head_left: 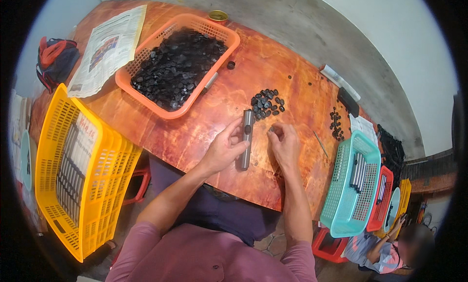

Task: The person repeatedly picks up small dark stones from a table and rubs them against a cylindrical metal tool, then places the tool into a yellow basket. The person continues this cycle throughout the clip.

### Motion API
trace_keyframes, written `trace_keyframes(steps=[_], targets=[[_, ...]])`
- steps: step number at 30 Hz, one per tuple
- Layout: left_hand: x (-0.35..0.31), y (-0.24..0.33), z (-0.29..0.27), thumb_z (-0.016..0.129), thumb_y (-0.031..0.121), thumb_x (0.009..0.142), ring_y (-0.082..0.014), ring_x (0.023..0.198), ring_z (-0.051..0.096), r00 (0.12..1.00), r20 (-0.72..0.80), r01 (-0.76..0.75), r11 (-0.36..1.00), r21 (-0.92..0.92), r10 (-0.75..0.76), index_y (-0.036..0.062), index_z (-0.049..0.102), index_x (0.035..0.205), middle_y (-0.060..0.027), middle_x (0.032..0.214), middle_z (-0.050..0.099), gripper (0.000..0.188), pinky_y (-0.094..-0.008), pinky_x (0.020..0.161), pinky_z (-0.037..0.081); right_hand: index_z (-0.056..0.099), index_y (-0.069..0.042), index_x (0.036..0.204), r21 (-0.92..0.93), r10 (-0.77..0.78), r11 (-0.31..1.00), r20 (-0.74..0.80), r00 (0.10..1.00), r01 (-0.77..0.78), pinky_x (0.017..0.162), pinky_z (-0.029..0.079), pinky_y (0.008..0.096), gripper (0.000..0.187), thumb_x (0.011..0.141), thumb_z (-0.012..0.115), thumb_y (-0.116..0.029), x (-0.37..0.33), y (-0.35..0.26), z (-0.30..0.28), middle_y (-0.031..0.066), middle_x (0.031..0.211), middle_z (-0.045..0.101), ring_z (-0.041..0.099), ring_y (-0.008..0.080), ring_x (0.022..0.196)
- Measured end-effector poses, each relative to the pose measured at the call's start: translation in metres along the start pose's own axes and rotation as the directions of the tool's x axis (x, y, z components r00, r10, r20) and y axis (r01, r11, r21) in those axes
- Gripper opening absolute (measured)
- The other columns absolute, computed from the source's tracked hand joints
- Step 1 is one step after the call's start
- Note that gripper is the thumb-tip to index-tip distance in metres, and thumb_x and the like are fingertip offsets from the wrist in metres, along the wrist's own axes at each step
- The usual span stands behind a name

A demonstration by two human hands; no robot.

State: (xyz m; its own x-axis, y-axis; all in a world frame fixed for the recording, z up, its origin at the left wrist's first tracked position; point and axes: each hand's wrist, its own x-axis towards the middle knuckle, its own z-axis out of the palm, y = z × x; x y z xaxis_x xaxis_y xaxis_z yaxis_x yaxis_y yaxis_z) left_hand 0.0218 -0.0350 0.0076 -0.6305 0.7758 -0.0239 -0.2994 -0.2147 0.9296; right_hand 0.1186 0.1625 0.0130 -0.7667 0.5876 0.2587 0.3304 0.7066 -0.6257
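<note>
My left hand (pixel 223 149) is wrapped round a grey metal tube (pixel 245 158), which stands nearly lengthwise away from me over the table. A black oval piece (pixel 247 129) sits on the tube's side, near its upper half. To the right, my right hand (pixel 286 144) is closed in a pinch, with a small dark piece (pixel 271 129) at its fingertips; its exact shape is too small to tell. Just beyond both hands lies a loose pile of small black oval pieces (pixel 265 103) like those in the orange basket (pixel 233 41).
The reddish wooden table (pixel 219 179) also bears a newspaper (pixel 87 80), a thin rod (pixel 321 143) and more black pieces (pixel 336 123). Yellow crates (pixel 100 184) with tubes stand left; a turquoise basket (pixel 341 172) with tubes is right. Another person (pixel 385 250) sits at lower right.
</note>
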Motion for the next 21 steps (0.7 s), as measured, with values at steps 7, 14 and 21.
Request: trace_keyframes(steps=[7,14,21], targets=[[0.003,-0.007,0.001,0.058,-0.002,0.099,-0.0113,0.099,0.066,1.0,0.002,-0.026,0.999,0.022,0.026,0.0015,0.025,0.164,-0.0152,0.131,0.063,0.074,-0.0227,0.072,0.055,0.074,-0.001,0.103,-0.032,0.018,0.999,0.041,0.999,-0.016,0.073,0.053,0.0377,0.022,0.083,0.078,-0.011,0.0,-0.005,-0.004,0.0124,0.089,0.066,0.067,0.0254,0.079],[0.003,-0.015,-0.001,0.063,0.002,0.099,-0.0138,0.109,0.066,0.999,0.011,-0.031,0.999,0.021,0.031,-0.0032,0.024,0.163,-0.0127,0.132,0.061,0.075,-0.0269,0.088,0.055,0.072,-0.003,0.106,0.155,-0.098,0.984,0.061,0.993,0.088,0.07,0.054,0.038,0.023,0.086,0.08,-0.01,-0.01,-0.046,-0.022,0.0141,0.091,0.067,0.069,0.027,0.08],[0.001,-0.006,0.005,0.062,0.0,0.099,-0.0095,0.102,0.066,0.999,0.054,-0.005,0.999,0.046,0.003,-0.0027,0.026,0.163,-0.0111,0.13,0.061,0.073,-0.0235,0.078,0.055,0.072,-0.002,0.108,0.053,-0.442,0.896,-0.004,0.897,0.442,0.055,0.05,0.0304,0.025,0.084,0.079,-0.001,-0.017,-0.059,-0.014,0.0097,0.091,0.066,0.061,0.0186,0.066]])
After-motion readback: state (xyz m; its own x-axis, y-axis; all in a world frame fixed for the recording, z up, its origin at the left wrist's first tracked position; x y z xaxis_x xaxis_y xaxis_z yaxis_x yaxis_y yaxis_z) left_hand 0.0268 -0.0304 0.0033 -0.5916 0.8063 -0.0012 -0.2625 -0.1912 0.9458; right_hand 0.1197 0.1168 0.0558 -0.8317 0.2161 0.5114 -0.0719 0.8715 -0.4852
